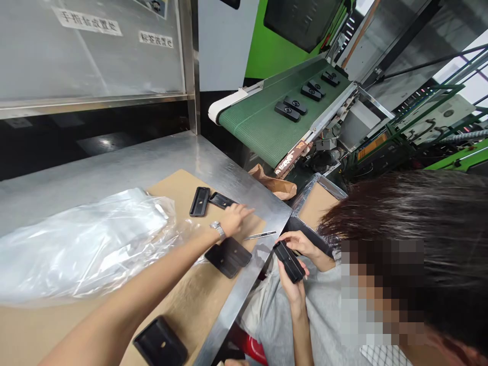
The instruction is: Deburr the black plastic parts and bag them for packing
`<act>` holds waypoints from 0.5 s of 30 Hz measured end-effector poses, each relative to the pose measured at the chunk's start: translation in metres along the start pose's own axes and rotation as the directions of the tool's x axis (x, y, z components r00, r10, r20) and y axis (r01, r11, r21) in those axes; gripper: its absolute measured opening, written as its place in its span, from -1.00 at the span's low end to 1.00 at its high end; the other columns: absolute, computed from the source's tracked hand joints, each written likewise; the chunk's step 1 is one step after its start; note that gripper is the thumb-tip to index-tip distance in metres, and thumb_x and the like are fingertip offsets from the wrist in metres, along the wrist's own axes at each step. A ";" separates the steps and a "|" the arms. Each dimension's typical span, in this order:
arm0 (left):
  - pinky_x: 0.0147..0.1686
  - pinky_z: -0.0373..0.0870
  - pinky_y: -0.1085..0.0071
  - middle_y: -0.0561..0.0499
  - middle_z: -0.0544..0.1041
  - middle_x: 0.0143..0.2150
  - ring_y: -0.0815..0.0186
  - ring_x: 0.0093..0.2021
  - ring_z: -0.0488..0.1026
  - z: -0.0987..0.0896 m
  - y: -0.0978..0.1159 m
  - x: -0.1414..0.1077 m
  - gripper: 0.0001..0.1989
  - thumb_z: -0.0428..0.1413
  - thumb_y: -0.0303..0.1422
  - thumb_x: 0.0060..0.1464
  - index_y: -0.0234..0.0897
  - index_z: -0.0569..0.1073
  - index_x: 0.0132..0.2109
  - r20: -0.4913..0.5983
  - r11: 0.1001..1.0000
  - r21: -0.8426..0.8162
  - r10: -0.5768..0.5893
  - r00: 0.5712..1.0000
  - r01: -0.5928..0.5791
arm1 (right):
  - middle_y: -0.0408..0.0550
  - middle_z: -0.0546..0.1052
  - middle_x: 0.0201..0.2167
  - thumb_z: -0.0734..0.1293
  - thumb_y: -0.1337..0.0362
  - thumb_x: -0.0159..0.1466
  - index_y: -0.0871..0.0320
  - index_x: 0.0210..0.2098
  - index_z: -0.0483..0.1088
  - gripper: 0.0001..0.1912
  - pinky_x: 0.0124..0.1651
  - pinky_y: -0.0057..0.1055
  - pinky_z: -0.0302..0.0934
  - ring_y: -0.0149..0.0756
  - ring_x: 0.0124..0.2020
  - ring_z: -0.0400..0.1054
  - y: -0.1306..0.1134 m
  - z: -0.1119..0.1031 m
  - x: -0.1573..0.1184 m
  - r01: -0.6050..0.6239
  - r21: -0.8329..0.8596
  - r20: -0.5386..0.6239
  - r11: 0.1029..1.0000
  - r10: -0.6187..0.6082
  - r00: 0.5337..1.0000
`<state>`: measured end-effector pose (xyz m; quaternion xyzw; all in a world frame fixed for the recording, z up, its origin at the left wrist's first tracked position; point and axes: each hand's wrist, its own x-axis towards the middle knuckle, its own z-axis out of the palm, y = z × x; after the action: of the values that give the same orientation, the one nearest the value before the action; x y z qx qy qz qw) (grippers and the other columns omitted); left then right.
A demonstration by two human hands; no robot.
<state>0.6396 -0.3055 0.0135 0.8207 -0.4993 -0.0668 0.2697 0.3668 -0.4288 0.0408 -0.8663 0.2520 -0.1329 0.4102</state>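
Observation:
My left hand (235,218), with a metal watch on the wrist, reaches across the bench with its fingers stretched out. It is at the near end of a shallow black plastic part (220,200); whether it touches the part I cannot tell. Beside that part lies another black plastic part (199,202), hollow side up. Below my wrist, a black plastic part (235,251) lies against a second one (221,260). A larger-looking black part (162,343) is close to me. Only a sliver of my right hand (234,362) shows at the bottom edge, its fingers hidden.
Clear plastic bags (87,239) and a pen (260,235) lie on cardboard over the metal bench (224,173). A person on the right holds a black part (290,262) in both hands. Behind, a green conveyor (259,122) carries several black parts; a lined box (316,203) stands below.

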 end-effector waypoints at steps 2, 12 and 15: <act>0.00 0.18 0.19 -0.15 0.29 0.07 0.17 0.01 0.23 0.005 0.035 -0.009 -0.35 -0.04 -0.57 -0.14 -0.20 0.20 0.17 -0.005 0.992 -0.096 0.084 0.996 -0.084 | -0.20 0.36 -0.59 -0.18 0.32 0.26 0.07 -0.54 0.40 -0.41 -0.16 -0.24 0.24 -0.38 -0.18 0.36 -0.002 -0.004 -0.003 -0.048 0.035 -0.098 0.998 0.051 0.994; -0.08 0.34 0.31 -0.11 0.45 -0.06 0.28 -0.07 0.38 -0.008 0.109 -0.091 -0.55 -0.17 -0.54 0.03 -0.28 0.32 0.06 -0.220 0.926 -0.377 -0.105 0.970 0.014 | -0.14 0.48 -0.43 0.19 0.07 0.22 0.09 -0.29 0.41 -0.73 -0.37 -0.40 0.31 -0.35 -0.39 0.39 -0.028 0.031 -0.056 -0.135 0.116 -0.178 0.984 0.154 0.972; -0.22 0.43 0.32 -0.13 0.50 -0.13 0.26 -0.19 0.46 -0.009 0.107 -0.144 -0.64 -0.17 -0.39 0.11 -0.31 0.38 -0.02 -0.256 0.808 -0.538 -0.429 0.866 0.241 | -0.15 0.47 -0.51 0.32 0.09 0.05 0.00 -0.39 0.46 -0.82 -0.48 -0.39 0.32 -0.23 -0.44 0.41 -0.043 0.067 -0.121 -0.130 0.143 -0.125 0.981 0.148 0.981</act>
<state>0.4885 -0.2168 0.0527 0.7990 -0.2511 -0.0845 0.5399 0.3084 -0.2965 0.0291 -0.8060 0.3296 -0.1789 0.4579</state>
